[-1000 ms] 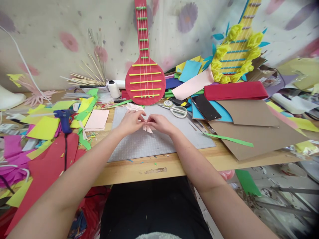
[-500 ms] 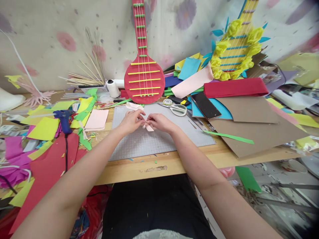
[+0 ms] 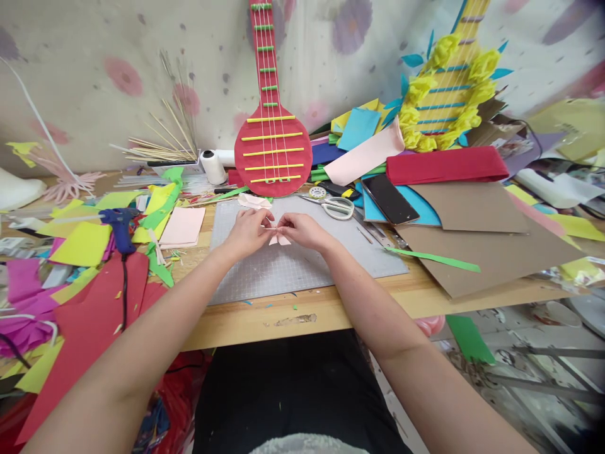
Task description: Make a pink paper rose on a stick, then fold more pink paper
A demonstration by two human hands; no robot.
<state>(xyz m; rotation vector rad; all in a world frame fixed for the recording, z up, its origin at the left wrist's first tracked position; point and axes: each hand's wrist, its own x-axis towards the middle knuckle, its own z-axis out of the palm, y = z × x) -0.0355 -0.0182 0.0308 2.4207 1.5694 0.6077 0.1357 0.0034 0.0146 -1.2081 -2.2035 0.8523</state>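
Over the grey cutting mat, my left hand and my right hand meet fingertip to fingertip. Both pinch a small pale pink piece of paper, whose flared ends show below the fingers; its middle is hidden by them. Just behind, at the mat's far edge, lies another folded pale pink piece. A stack of pale pink sheets rests left of the mat. White-handled scissors lie to the right of my right hand.
A red paper instrument leans against the wall behind the mat. At left are a blue glue gun and coloured scraps. A phone, brown cardboard and a yellow flowered instrument are at right.
The pink piece between my fingers has turned, and its lower ends now spread out more evenly. Both hands stay in nearly the same place.
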